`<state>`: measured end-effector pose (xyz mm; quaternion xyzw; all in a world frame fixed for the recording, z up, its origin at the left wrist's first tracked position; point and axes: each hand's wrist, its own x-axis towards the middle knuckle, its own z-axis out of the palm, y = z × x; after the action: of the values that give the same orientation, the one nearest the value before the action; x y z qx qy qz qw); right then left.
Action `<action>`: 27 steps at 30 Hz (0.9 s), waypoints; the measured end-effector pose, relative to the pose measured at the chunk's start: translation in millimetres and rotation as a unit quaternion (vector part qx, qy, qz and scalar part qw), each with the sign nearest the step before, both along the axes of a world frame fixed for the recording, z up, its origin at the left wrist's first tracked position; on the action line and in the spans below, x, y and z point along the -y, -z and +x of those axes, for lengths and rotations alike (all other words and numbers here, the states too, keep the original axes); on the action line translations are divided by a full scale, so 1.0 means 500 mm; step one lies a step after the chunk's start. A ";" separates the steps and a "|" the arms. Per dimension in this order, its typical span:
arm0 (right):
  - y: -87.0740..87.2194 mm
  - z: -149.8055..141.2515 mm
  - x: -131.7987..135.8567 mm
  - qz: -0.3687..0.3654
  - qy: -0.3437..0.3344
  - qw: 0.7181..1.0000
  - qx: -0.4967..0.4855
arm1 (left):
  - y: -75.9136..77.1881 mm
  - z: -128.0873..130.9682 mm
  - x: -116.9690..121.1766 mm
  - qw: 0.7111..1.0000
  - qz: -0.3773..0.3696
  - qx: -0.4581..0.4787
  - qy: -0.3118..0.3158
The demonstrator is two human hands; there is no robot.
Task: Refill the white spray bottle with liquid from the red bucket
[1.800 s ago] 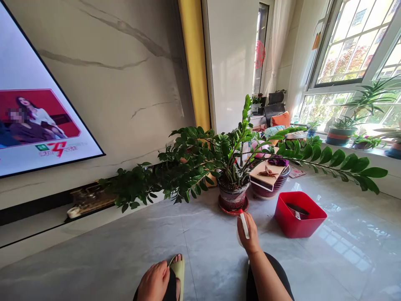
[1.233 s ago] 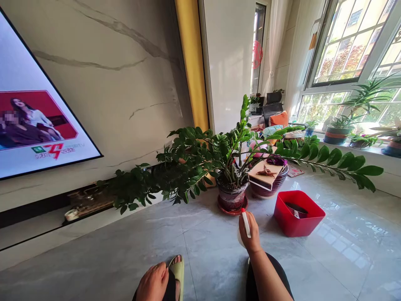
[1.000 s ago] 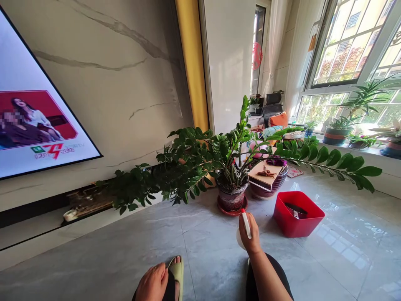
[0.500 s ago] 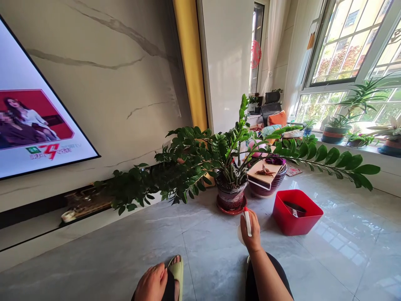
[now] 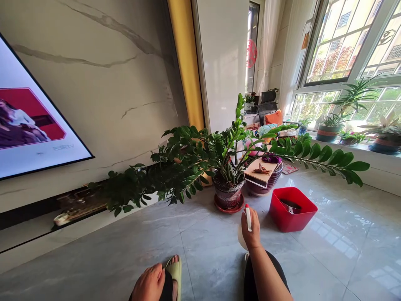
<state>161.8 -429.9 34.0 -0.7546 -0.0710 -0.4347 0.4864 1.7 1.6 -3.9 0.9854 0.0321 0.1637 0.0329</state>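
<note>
Right hand (image 5: 251,230) gripped spray bottle (image 5: 247,219), nozzle far-pointing, just near of potted plant (image 5: 228,193). Left hand (image 5: 149,285) rested loosely closed on knee at near edge, holding nothing. Red tub (image 5: 292,208) right of bottle. Bare floor (image 5: 125,246) lay wide left; wall edge far left.

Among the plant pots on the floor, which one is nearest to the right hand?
The dark glazed pot on the red saucer, holding the big leafy plant, directly ahead of the right hand. The wider maroon pot with a board on top stands farther back.
</note>
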 end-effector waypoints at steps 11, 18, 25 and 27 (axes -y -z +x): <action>0.009 0.011 -0.006 0.055 0.007 0.998 -0.039 | -0.015 0.006 0.003 0.997 -0.025 -0.074 -0.018; 0.027 0.017 -0.006 0.107 -0.017 0.992 -0.070 | -0.045 0.005 0.022 0.988 -0.029 -0.143 -0.041; 0.020 0.015 -0.013 0.150 -0.008 0.985 -0.081 | -0.038 0.008 0.019 0.986 -0.011 -0.159 -0.045; 0.019 0.016 -0.013 0.169 -0.003 0.982 -0.079 | -0.036 0.009 0.018 0.986 -0.007 -0.160 -0.043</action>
<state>169.9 -423.5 24.3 -0.6932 0.0401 -0.3779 0.6124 6.0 -7.2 14.0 0.9964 0.0807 0.0052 0.0272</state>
